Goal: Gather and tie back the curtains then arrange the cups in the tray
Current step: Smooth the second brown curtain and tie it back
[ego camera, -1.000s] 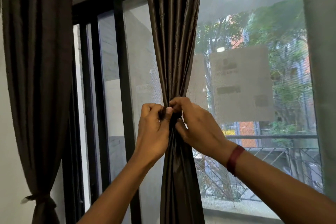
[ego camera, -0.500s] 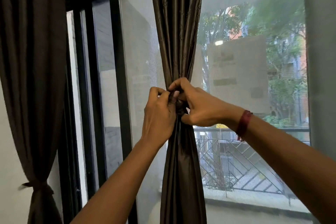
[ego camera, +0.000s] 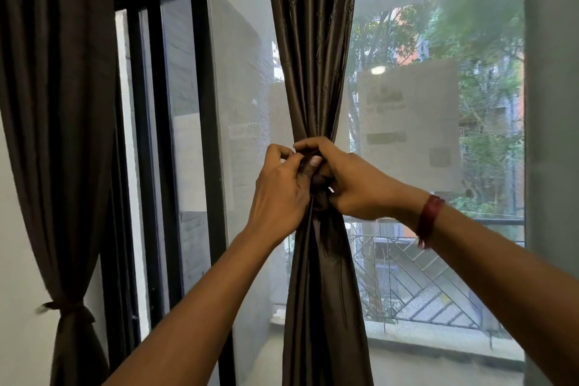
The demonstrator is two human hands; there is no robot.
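Observation:
A dark brown curtain [ego camera: 313, 41] hangs gathered into a narrow bunch in front of the window. At its waist both hands work close together on a dark tie-back band [ego camera: 319, 197]. My left hand [ego camera: 279, 191] pinches the band from the left, fingers curled. My right hand [ego camera: 351, 185] grips it from the right, with a red thread on that wrist. The knot itself is mostly hidden by the fingers. A second brown curtain [ego camera: 56, 103] hangs at the far left, tied low with its own band [ego camera: 67, 310]. No cups or tray are in view.
A black-framed sliding window [ego camera: 203, 103] with a mesh screen stands behind the curtains. A paper notice [ego camera: 410, 128] is stuck on the glass at the right. A grey wall edge [ego camera: 551, 166] borders the right side. A railing and trees show outside.
The view tilted and shifted, so the hands sit a little higher in frame. The fingers keep working the band at the curtain's waist, with my right hand now closing over the knot.

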